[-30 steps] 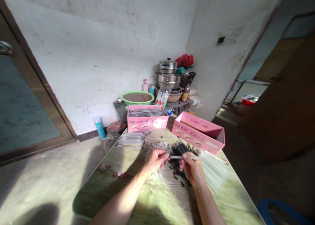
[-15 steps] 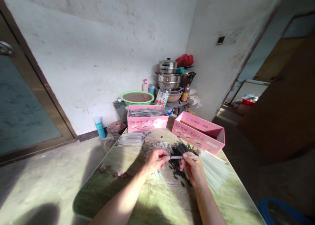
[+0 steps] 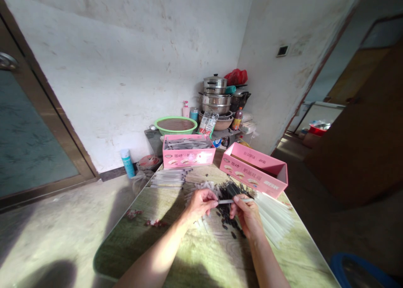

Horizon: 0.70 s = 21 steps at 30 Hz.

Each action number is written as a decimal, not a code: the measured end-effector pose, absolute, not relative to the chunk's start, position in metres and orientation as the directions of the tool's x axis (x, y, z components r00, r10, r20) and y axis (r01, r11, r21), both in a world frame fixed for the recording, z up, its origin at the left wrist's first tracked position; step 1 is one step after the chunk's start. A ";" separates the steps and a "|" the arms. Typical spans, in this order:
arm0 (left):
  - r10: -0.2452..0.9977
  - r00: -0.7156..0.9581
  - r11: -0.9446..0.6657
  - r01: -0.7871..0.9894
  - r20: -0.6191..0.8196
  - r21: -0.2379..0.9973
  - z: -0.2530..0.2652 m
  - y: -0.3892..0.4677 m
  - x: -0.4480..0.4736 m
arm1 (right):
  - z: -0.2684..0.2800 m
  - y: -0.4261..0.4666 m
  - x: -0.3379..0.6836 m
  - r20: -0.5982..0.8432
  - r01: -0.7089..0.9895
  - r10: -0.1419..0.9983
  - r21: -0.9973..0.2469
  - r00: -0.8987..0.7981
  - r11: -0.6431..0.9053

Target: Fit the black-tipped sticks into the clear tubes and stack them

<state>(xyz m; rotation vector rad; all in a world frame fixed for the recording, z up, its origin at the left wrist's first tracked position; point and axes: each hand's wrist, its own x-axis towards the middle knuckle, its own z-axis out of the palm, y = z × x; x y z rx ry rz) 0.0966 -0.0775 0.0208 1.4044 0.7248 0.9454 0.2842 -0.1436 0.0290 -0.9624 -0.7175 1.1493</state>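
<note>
Between my two hands runs a slim whitish pen barrel (image 3: 225, 201), held level just above the table. The fingertips of my left hand (image 3: 203, 204) pinch its left end, and my right hand (image 3: 245, 210) grips it farther right between thumb and fingers. Behind my hands lie thin black rods (image 3: 232, 188) and a heap of short white pieces (image 3: 209, 188). Small black caps (image 3: 233, 235) are scattered between the hands. A fan of long translucent white tubes (image 3: 275, 218) spreads beside my right hand. At the far left, a row of slim pens (image 3: 168, 178) lies side by side.
A pink box (image 3: 189, 158) filled with slim pens stands at the table's far edge. Another pink box (image 3: 252, 174) sits to its right. Behind are a green basin (image 3: 175, 132), stacked steel pots (image 3: 215, 99) and bottles. A blue spray can (image 3: 127, 164) stands on the floor left.
</note>
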 end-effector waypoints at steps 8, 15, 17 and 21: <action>0.845 0.530 -0.095 0.010 0.075 0.995 0.027 -0.081 0.093 | 0.028 -0.143 0.284 -0.005 -0.431 0.961 -0.894 0.276 0.119; 0.878 0.477 -0.015 -0.064 0.044 0.998 0.021 -0.078 0.098 | 0.027 -0.143 0.285 -0.015 -0.445 0.976 -0.891 0.219 0.087; 0.884 0.465 -0.015 -0.064 0.043 0.998 0.019 -0.079 0.100 | 0.026 -0.143 0.284 -0.010 -0.430 0.976 -0.899 0.215 0.086; 0.894 0.436 -0.093 -0.040 0.101 0.995 0.018 -0.078 0.098 | 0.023 -0.142 0.286 -0.005 -0.402 0.976 -0.912 0.219 0.085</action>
